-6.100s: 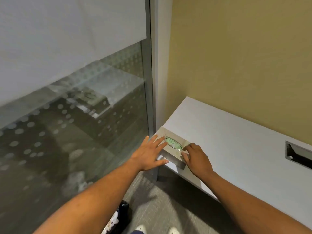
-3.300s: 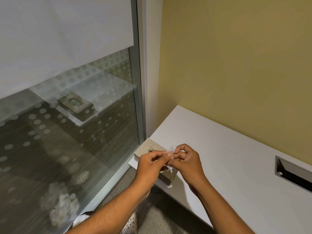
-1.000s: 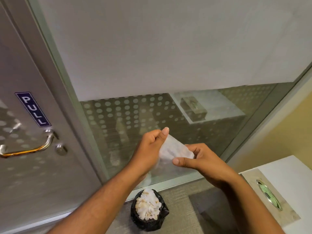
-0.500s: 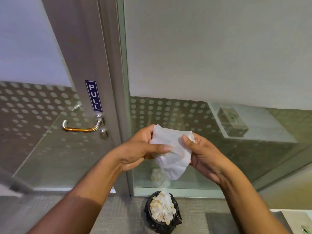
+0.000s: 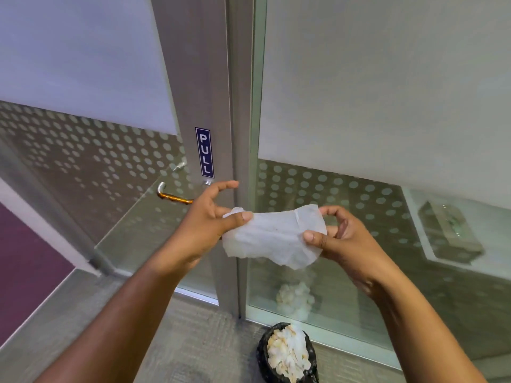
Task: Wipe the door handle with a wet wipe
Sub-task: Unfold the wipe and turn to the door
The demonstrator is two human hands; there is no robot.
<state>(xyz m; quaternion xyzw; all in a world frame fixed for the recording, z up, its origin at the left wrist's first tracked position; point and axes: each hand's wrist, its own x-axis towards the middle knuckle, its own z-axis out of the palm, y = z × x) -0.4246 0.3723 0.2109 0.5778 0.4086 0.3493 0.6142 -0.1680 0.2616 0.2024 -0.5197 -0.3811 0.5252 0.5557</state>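
Observation:
A white wet wipe (image 5: 272,239) is stretched open between both hands in front of the door frame. My left hand (image 5: 206,225) pinches its left edge between thumb and fingers. My right hand (image 5: 340,239) pinches its right edge. The metal door handle (image 5: 171,196) sits on the glass door just left of my left hand, under a blue PULL sign (image 5: 204,152). Its right end is hidden behind my left hand.
A black bag (image 5: 287,355) full of used white wipes stands on the carpet at the foot of the glass wall (image 5: 359,78). The frosted glass door (image 5: 83,64) with its dotted band is at the left. A tissue box is reflected in the glass at the right.
The view has swung further left and closer to the door. My hands have pulled apart and spread the wipe wide, and my left hand is now right beside the handle.

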